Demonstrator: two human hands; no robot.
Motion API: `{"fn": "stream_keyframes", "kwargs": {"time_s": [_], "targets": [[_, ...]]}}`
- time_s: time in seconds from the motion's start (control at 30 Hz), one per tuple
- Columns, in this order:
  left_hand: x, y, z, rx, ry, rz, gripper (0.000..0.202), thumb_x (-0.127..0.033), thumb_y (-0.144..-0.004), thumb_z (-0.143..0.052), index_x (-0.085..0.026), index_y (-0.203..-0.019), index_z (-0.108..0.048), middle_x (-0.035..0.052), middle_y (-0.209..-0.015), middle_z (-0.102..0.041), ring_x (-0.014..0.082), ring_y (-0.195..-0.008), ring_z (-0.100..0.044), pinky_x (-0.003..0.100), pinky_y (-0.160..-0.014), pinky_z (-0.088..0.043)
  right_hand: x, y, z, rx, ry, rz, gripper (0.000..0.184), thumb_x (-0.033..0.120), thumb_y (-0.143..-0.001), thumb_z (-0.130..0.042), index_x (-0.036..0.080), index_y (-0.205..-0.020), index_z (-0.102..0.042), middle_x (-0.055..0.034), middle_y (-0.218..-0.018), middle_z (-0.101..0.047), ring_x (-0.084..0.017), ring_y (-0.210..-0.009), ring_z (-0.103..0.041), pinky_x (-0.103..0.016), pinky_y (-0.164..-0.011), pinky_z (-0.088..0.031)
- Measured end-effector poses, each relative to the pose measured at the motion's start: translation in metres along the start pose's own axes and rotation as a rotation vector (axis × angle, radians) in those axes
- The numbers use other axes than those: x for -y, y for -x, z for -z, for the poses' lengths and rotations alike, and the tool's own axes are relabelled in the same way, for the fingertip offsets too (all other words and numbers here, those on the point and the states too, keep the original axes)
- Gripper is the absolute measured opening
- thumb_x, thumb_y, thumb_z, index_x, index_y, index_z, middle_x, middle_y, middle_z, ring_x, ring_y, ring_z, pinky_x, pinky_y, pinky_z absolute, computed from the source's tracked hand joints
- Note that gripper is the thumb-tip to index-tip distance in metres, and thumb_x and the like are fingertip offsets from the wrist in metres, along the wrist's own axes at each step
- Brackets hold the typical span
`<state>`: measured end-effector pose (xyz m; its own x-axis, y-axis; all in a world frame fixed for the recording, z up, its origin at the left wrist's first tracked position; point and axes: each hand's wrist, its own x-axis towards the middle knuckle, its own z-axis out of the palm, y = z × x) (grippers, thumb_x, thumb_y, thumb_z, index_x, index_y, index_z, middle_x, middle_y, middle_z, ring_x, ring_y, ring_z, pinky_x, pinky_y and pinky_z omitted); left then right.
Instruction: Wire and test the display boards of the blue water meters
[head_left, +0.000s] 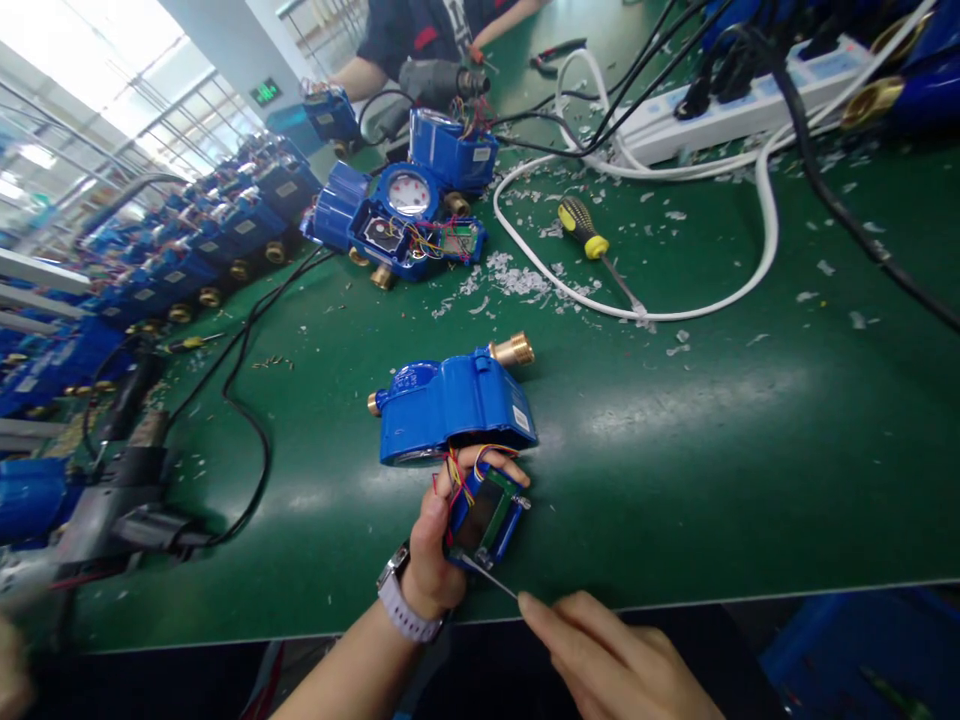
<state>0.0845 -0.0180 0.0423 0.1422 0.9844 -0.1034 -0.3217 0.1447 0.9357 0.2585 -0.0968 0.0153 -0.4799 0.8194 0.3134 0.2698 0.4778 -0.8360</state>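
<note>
My left hand (pixel 433 545), wearing a watch, is closed around a small circuit board in a blue frame (pixel 504 520). Red, yellow and dark wires (pixel 459 480) run from the board toward a blue water meter (pixel 454 405) with brass ends, lying on the bench just beyond my fingers. My right hand (pixel 611 645) pinches a thin metal tool (pixel 493 577). Its tip meets the lower corner of the framed board; its handle is hidden in my fingers, so I cannot tell its exact kind.
A yellow-black screwdriver (pixel 583 230) lies inside a white cable loop (pixel 765 215), among whitish scraps. Opened water meters (pixel 409 195) stand farther back, beside a heat gun (pixel 442 80). Rows of meters (pixel 217 230) and a power tool (pixel 120 500) are leftward; a power strip (pixel 742 100) is at back right.
</note>
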Motion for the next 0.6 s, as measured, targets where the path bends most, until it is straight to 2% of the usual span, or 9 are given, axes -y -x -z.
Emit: {"fn": "stream_keyframes", "kwargs": {"time_s": [0.07,0.2,0.27,0.43,0.6], "targets": [[-0.001,-0.001,0.0,0.0,0.009,-0.001,0.047,-0.056,-0.086,-0.052,-0.016,-0.105,-0.066,0.01,-0.096,-0.069,0.0241,-0.087,-0.062,0.034,-0.081,-0.05,-0.002,0.0,-0.008,-0.052,-0.016,-0.001,0.044,0.001,-0.092,-0.034,0.01,-0.127,-0.058,-0.0104,-0.088,-0.069,-0.015,-0.067,-0.069,-0.019,-0.056,-0.057],[-0.002,-0.003,-0.001,-0.027,-0.013,-0.02,0.045,-0.055,-0.086,-0.052,-0.016,-0.103,-0.066,0.0103,-0.094,-0.069,0.0245,-0.084,-0.063,0.034,-0.078,-0.051,-0.001,-0.002,-0.019,-0.191,-0.357,-0.108,0.034,0.016,-0.099,-0.039,0.017,-0.127,-0.058,-0.0049,-0.075,-0.065,-0.014,-0.063,-0.065,-0.02,-0.055,-0.056],[-0.002,-0.003,-0.001,-0.033,-0.024,-0.027,0.046,-0.056,-0.087,-0.049,-0.016,-0.103,-0.065,0.0106,-0.093,-0.069,0.0248,-0.083,-0.063,0.035,-0.078,-0.05,0.002,-0.005,-0.018,-0.192,-0.361,-0.091,0.034,0.014,-0.097,-0.042,0.019,-0.127,-0.056,-0.005,-0.078,-0.065,-0.015,-0.067,-0.066,-0.022,-0.059,-0.056],[0.0,-0.004,0.004,0.004,0.011,-0.052,0.046,-0.054,-0.09,-0.043,-0.016,-0.105,-0.064,0.01,-0.095,-0.069,0.0264,-0.088,-0.062,0.038,-0.085,-0.048,0.003,-0.018,-0.007,-0.015,-0.095,-0.082,0.051,0.002,-0.086,-0.036,0.016,-0.135,-0.042,-0.0062,-0.089,-0.068,-0.016,-0.073,-0.069,-0.023,-0.066,-0.057],[0.003,-0.003,0.005,0.013,-0.007,-0.069,0.045,-0.053,-0.091,-0.042,-0.016,-0.106,-0.064,0.0098,-0.094,-0.068,0.0269,-0.088,-0.062,0.04,-0.087,-0.048,0.002,-0.039,-0.002,0.247,0.039,-0.091,0.07,0.003,-0.081,-0.038,0.01,-0.15,-0.024,-0.0084,-0.088,-0.073,-0.017,-0.056,-0.066,-0.024,-0.05,-0.05]]}}
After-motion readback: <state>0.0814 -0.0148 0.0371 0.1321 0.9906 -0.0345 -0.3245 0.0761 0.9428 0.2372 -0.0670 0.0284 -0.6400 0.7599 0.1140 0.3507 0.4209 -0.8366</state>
